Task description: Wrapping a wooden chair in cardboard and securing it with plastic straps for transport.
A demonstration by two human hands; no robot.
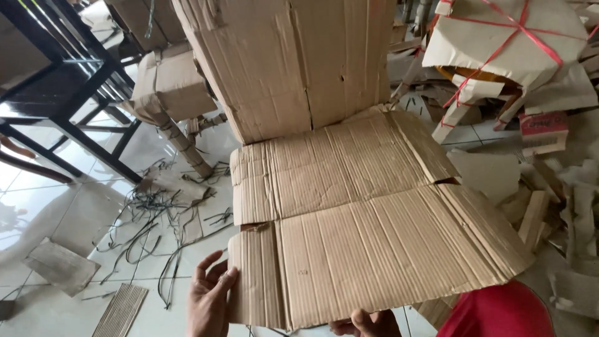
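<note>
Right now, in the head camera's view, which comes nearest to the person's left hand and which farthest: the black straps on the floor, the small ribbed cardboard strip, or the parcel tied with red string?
From the left hand:
1. Ribbed cardboard strip, on the floor just to its left.
2. Black straps, scattered on the tiles above and left; close to the strip's distance, hard to separate.
3. Parcel tied with red string, far off at the top right.

Cardboard sheet (368, 231) at centre, left hand (209, 299) on its near left edge, right hand (368, 324) under its near edge; black straps (156, 224) on the floor to its left, wrapped chair (505, 56) behind at right
</note>
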